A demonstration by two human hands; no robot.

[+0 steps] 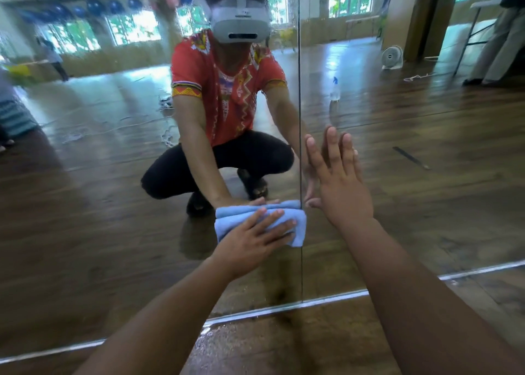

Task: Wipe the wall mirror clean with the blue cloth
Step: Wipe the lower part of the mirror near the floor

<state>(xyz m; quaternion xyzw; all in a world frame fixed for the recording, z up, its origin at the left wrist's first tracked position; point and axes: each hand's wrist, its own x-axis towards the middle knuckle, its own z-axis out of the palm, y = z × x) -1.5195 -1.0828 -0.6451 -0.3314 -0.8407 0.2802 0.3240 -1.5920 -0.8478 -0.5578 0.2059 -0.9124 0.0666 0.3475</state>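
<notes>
On the head camera, my left hand [255, 234] lies flat on the folded blue cloth [227, 224]. The fingers are straight and press it against the wall mirror [113, 175]. Nothing is gripped, the hand only pins the cloth. My right hand [341, 187] is spread flat on the glass just beside and above the cloth, across the vertical seam [300, 90], holding nothing.

To do this pass well, I reckon I need even pressure and overlapping strokes working away from the seam. The bracing hand should come off the glass, since it may leave prints.

The cloth sits low on the mirror under my left fingers, its right edge at the seam. The glass looks hazy, with what seem to be droplets [279, 2] far above both hands.
</notes>
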